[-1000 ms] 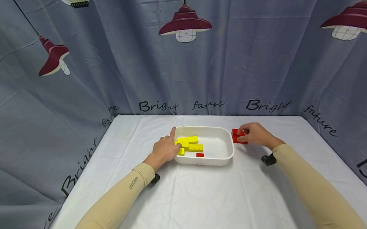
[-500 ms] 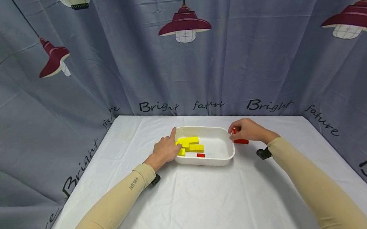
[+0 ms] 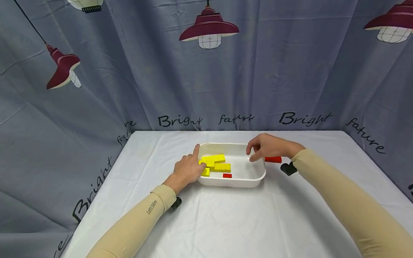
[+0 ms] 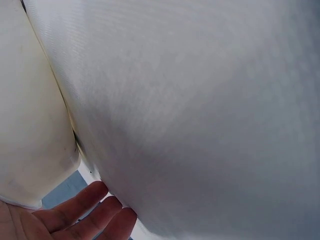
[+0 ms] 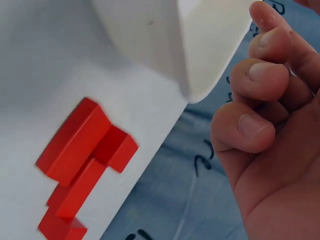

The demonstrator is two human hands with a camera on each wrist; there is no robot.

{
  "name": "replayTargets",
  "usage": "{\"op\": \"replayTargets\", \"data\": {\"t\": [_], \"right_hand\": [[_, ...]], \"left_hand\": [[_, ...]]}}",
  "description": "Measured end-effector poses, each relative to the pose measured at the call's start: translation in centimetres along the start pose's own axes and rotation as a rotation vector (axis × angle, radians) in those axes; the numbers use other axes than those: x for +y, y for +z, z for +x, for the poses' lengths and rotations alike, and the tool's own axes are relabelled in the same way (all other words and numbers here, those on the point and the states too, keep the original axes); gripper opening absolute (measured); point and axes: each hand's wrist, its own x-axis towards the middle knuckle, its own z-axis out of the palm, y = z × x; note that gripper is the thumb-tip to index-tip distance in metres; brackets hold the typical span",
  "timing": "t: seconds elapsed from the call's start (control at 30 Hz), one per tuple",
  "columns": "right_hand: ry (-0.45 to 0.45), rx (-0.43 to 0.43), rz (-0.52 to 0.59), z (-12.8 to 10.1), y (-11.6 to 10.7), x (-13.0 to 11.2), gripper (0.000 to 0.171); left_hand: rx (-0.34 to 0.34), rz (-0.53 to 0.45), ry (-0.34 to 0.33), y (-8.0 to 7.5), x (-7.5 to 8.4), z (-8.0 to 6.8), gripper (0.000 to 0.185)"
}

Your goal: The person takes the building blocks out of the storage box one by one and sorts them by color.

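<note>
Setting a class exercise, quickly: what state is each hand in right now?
Left hand: closed, holding the rim of the white, rectangular, plastic-looking tray.
Right hand: open, fingers loosely curled, nothing visible in them, over the tray's right end.

Lightly creased white cloth point(image 3: 233, 226) covers the table point(image 3: 170, 241) from edge to edge, and there sits the white tray point(image 3: 231, 183), flat on it towards the far side, with a huddle of red blocks point(image 5: 72, 145) bunched close together, down on that cloth, just beside the tray's right-hand end

Curtain point(image 3: 203, 82) reads "Bright fature"; left sleeve point(image 3: 129, 228), "Let's Slim".
</note>
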Motion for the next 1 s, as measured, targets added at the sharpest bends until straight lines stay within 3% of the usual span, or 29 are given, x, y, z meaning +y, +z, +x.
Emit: {"op": "replayTargets", "data": {"t": [0.57, 1.0], "right_hand": [[-0.029, -0.139, 0.015, 2.6, 1.4, -2.0, 0.031], [-0.06, -0.21, -0.045, 4.4, 2.8, -3.0, 0.02]], "left_hand": [[-0.006, -0.002, -0.003, -0.1, 0.1, -0.1, 0.078], [-0.011, 0.003, -0.011, -0.2, 0.1, -0.1, 0.078]]}}
